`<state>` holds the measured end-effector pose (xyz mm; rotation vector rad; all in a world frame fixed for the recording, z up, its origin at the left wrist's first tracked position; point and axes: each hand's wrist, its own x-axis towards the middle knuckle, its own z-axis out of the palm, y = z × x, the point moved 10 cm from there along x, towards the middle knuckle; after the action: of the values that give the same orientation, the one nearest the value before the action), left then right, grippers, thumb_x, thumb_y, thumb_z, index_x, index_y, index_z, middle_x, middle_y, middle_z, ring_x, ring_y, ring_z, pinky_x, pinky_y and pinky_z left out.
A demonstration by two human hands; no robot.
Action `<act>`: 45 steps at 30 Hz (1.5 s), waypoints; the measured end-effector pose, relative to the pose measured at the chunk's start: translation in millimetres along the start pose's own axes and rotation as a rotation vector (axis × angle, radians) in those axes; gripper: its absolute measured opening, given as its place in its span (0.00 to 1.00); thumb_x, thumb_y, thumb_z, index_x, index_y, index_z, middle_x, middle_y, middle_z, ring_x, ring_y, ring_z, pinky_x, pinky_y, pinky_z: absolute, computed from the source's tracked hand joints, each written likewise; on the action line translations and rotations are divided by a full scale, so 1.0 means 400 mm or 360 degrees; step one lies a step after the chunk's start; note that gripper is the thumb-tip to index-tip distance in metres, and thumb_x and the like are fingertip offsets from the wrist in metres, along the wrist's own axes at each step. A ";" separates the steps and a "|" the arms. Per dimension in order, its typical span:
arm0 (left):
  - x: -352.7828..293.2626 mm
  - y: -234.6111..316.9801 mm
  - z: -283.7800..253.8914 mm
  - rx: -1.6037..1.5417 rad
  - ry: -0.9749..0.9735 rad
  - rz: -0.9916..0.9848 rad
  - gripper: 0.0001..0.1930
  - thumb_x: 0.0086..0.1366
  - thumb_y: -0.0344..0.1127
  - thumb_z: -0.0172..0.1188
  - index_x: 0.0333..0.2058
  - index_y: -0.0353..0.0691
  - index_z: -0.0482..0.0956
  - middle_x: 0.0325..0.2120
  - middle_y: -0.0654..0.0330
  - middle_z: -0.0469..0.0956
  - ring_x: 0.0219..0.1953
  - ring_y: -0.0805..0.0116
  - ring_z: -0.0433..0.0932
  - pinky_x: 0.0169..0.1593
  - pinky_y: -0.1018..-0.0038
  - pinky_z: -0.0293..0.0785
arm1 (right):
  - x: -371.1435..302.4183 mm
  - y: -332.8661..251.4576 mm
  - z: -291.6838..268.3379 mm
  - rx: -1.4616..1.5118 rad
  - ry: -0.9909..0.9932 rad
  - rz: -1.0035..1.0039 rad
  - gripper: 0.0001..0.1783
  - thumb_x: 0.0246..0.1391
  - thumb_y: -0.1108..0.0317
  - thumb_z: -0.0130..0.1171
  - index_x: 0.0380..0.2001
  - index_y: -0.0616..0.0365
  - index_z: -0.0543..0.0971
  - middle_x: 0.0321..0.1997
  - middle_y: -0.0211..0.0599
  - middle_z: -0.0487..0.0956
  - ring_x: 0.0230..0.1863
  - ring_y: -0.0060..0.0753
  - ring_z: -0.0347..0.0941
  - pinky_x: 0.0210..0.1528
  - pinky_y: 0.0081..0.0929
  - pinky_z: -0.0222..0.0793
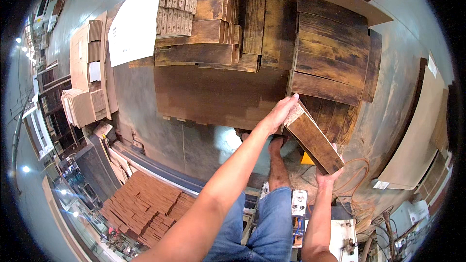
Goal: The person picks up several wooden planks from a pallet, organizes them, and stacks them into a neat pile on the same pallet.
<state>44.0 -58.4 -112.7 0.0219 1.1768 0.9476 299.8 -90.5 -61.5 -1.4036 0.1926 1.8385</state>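
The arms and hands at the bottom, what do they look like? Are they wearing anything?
The left hand and right hand are a person's, with no gloves. The left forearm and right forearm narrow toward the wrists. No sleeves, watches or cables show on them. Below are blue denim shorts.

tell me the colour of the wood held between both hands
The held wood has a brown face with darker patches; the head view shows it best.
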 end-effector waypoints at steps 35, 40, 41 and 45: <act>-0.933 -0.441 -0.348 0.1789 0.0978 -0.0884 0.31 0.49 0.49 0.61 0.48 0.38 0.66 0.48 0.50 0.67 0.48 0.50 0.70 0.48 0.58 0.70 | -0.307 -0.025 0.531 -0.3735 -0.0135 -0.1957 0.35 0.41 0.68 0.65 0.55 0.60 0.66 0.54 0.51 0.70 0.56 0.55 0.64 0.59 0.41 0.57; -0.934 -0.440 -0.366 0.1745 0.0969 -0.0889 0.31 0.50 0.51 0.61 0.48 0.38 0.66 0.47 0.50 0.68 0.48 0.50 0.69 0.49 0.58 0.69 | -0.230 -0.033 0.482 -0.3719 -0.0240 -0.1499 0.34 0.39 0.71 0.65 0.54 0.61 0.67 0.53 0.49 0.70 0.55 0.50 0.66 0.57 0.37 0.60; -0.935 -0.439 -0.372 0.1748 0.0979 -0.0895 0.31 0.50 0.51 0.61 0.48 0.38 0.65 0.47 0.50 0.68 0.48 0.50 0.69 0.49 0.58 0.69 | -0.233 -0.029 0.486 -0.3711 -0.0240 -0.1516 0.34 0.38 0.72 0.65 0.53 0.61 0.67 0.53 0.49 0.71 0.55 0.50 0.66 0.57 0.37 0.61; -0.936 -0.445 -0.386 0.1737 0.0975 -0.0886 0.31 0.50 0.51 0.61 0.48 0.38 0.66 0.47 0.50 0.69 0.48 0.50 0.70 0.49 0.58 0.69 | -0.256 -0.006 0.515 -0.3729 -0.0218 -0.1726 0.33 0.38 0.74 0.64 0.52 0.60 0.68 0.51 0.49 0.72 0.54 0.49 0.67 0.57 0.37 0.61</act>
<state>9.8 -477.5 24.6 0.2778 2.0126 -0.2888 154.7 -25.6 105.1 -1.6310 -2.8300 0.4399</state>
